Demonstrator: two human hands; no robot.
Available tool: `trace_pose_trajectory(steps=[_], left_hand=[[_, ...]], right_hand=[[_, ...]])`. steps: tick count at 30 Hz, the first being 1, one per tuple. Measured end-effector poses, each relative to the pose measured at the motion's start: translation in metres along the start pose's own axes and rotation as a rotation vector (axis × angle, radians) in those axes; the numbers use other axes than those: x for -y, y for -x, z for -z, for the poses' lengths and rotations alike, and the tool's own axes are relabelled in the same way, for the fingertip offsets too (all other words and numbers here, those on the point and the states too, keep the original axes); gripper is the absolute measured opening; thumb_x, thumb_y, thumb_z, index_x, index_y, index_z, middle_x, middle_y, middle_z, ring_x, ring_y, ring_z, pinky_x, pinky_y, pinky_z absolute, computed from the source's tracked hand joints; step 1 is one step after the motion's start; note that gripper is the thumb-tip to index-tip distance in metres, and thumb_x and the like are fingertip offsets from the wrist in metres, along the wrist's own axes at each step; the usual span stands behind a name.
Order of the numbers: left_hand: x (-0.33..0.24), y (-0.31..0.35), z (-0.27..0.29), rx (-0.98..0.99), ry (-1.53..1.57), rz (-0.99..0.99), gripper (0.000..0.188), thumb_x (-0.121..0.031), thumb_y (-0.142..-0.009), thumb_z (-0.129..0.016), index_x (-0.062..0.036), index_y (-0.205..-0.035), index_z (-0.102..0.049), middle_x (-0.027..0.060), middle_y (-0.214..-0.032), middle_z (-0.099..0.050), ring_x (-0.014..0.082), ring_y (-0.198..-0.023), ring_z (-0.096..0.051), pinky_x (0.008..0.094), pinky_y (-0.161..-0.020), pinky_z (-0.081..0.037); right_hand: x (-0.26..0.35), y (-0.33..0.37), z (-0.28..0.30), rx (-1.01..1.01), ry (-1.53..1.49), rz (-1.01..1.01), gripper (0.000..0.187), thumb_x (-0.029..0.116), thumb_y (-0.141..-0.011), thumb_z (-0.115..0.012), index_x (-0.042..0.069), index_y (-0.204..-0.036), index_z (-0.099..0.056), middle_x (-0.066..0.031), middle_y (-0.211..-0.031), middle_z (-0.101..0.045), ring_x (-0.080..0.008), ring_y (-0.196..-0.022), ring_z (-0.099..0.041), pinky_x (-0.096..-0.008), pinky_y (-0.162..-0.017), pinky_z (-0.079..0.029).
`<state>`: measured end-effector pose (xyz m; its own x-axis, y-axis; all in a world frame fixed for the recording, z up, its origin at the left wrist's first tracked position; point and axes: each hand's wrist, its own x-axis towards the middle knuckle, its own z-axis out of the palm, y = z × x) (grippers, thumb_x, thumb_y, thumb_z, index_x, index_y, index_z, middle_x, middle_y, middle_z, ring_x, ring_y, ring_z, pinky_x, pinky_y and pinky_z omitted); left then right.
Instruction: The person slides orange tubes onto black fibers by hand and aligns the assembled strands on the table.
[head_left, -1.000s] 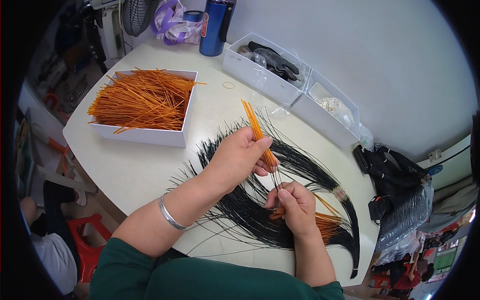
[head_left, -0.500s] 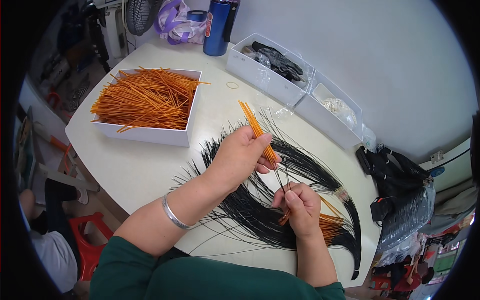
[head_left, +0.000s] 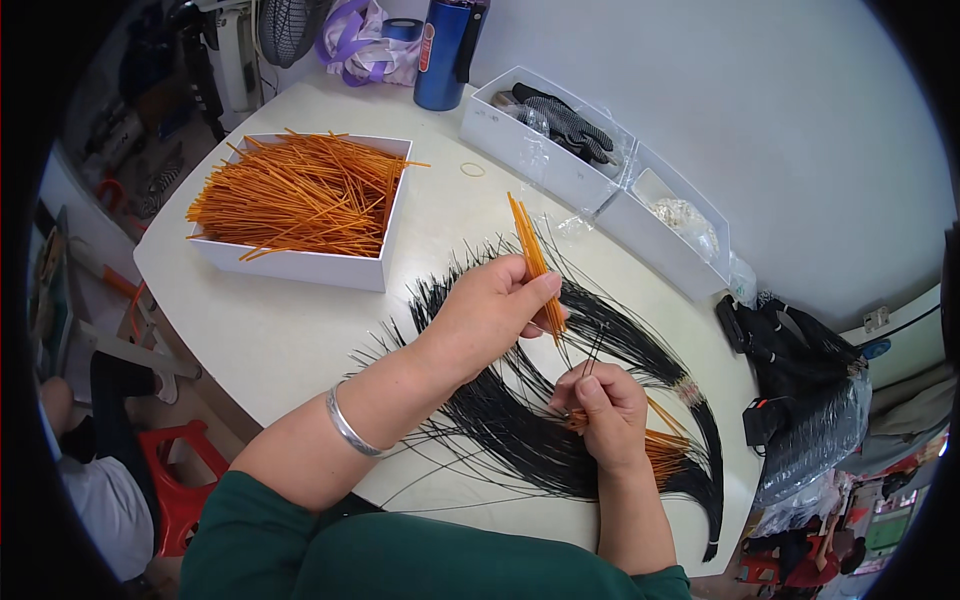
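Note:
My left hand (head_left: 490, 305) is closed on a small bunch of thin orange tubes (head_left: 527, 235), which stand nearly upright above the table. Just to the right and nearer, my right hand (head_left: 612, 418) pinches several thin black wires (head_left: 597, 348). Some of the wires lead toward the lower ends of the tubes, while others stick up beside them. Orange tube ends also show at the right hand's fingers. Whether any wire tip is inside a tube is too small to tell. Beneath both hands lies a long curved bundle of black wires (head_left: 530, 435).
A white box (head_left: 320, 268) heaped with orange tubes stands at the left. Toward the back are a blue flask (head_left: 440, 60), a rubber band (head_left: 472, 170) and a white two-part tray (head_left: 600, 205) holding gloves and plastic. Orange-sleeved wires (head_left: 665, 455) lie beside my right wrist.
The tubes in my left hand have tipped more upright and shifted right. Some black wires in my right hand now point up and right, away from the tubes.

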<state>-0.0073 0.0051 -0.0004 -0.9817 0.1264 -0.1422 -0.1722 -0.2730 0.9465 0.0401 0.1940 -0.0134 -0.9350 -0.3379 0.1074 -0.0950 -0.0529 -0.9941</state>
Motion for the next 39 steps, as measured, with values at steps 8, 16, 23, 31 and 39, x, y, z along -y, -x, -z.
trace_pose_trajectory(steps=[8,16,23,31,39], left_hand=[[-0.006,0.002,0.002,0.030,0.013,0.065,0.025,-0.025,-0.097,-0.055,-0.0007,-0.099,-0.061,0.0027,-0.075,-0.061,0.0074,-0.061,-0.058,0.0186,-0.053,-0.048],[-0.010,0.004,0.001,-0.014,-0.127,0.067,0.026,-0.026,-0.097,-0.054,-0.0009,-0.094,-0.059,0.0012,-0.072,-0.059,0.0040,-0.051,-0.053,0.0171,-0.044,-0.041],[-0.004,0.003,0.001,-0.030,-0.107,0.027,0.025,-0.026,-0.097,-0.054,-0.0014,-0.090,-0.058,0.0024,-0.070,-0.059,0.0042,-0.046,-0.047,0.0184,-0.041,-0.037],[-0.006,0.004,-0.001,-0.028,-0.131,0.023,0.025,-0.025,-0.095,-0.056,-0.0002,-0.089,-0.058,0.0052,-0.074,-0.063,0.0049,-0.045,-0.045,0.0200,-0.041,-0.036],[-0.008,0.005,0.000,-0.045,-0.157,0.024,0.027,-0.026,-0.095,-0.056,0.0001,-0.090,-0.059,0.0048,-0.074,-0.064,0.0058,-0.046,-0.046,0.0208,-0.042,-0.038]], right_hand=[[0.001,-0.003,0.003,0.049,0.008,0.076,0.018,0.014,-0.090,-0.055,0.001,-0.077,-0.055,-0.0157,-0.075,-0.059,-0.0116,-0.060,-0.051,-0.0220,-0.052,-0.038],[0.000,-0.002,0.004,0.049,-0.043,0.033,0.019,0.015,-0.088,-0.054,0.002,-0.074,-0.053,-0.0187,-0.074,-0.059,-0.0077,-0.046,-0.039,-0.0196,-0.043,-0.031],[0.005,-0.001,0.005,0.090,-0.109,-0.061,0.017,0.009,-0.087,-0.053,0.001,-0.072,-0.054,-0.0148,-0.076,-0.060,-0.0152,-0.069,-0.056,-0.0248,-0.062,-0.043],[0.003,-0.001,0.005,0.070,-0.139,-0.110,0.017,0.010,-0.087,-0.052,0.001,-0.073,-0.052,-0.0162,-0.071,-0.058,-0.0121,-0.057,-0.050,-0.0229,-0.053,-0.039],[0.000,-0.001,0.006,0.090,-0.182,-0.062,0.017,0.011,-0.088,-0.051,0.001,-0.075,-0.052,-0.0232,-0.075,-0.061,-0.0085,-0.047,-0.042,-0.0210,-0.048,-0.036]])
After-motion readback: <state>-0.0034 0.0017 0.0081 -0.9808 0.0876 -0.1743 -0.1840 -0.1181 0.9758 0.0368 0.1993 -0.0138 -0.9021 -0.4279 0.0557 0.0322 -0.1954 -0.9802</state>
